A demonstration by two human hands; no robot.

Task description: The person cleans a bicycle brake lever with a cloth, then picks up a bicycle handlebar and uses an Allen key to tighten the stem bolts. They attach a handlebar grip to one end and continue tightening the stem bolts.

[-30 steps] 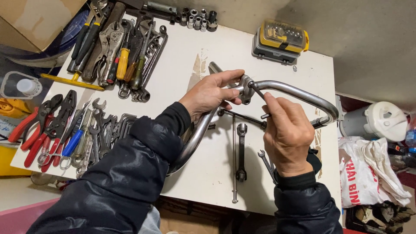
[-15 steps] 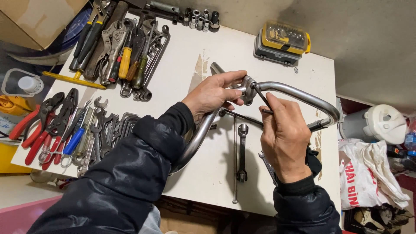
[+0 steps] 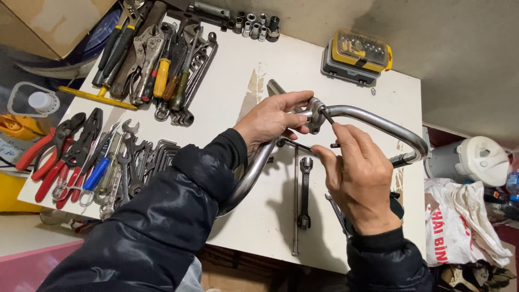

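L hand (image 3: 273, 120) wraps the bent metal tube (image 3: 378, 119) above the table (image 3: 238, 81), pinching its clamp (image 3: 315, 113). R hand (image 3: 357, 173), just below-right, fingers closed on a thin key (image 3: 326, 115) angled up-left into clamp.

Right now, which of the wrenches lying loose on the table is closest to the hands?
The short dark wrench lying alone, just below the hands, ring end up. The other wrenches sit bunched at the table's left side.
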